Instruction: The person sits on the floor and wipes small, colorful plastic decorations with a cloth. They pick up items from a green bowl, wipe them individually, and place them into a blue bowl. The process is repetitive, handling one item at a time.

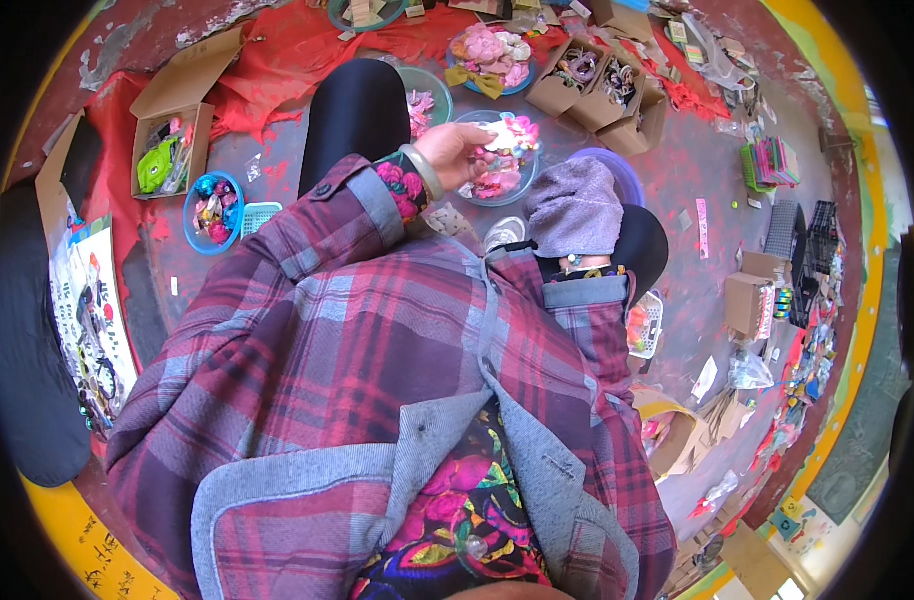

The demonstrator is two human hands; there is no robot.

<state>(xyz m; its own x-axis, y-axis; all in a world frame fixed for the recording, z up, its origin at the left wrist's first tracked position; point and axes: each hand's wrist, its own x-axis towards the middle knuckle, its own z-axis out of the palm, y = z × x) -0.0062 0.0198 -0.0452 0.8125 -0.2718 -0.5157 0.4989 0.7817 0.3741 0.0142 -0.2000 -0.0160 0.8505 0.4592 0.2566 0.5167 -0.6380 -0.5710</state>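
My left hand [450,158] pinches a small white piece with pink and multicoloured bits [515,133], over a blue-rimmed clear bowl [533,178]. Pink hair ornaments [495,184] lie inside that bowl. A fuzzy lavender-grey cloth [574,205] covers my right hand over my right knee, so its fingers are hidden; only the wrist with a beaded bracelet [575,261] shows below it. Behind the cloth is a purple basin [627,175]. Just beyond my left hand stands a green-rimmed bowl [443,95] of pink pieces.
At the far side are a blue bowl [529,82] of pink and white bows and cardboard boxes [605,108] of hair bands. To the left sit a blue bowl [190,232] of shiny ornaments and an open carton [205,135]. Baskets [767,165] and small boxes [745,305] stand right.
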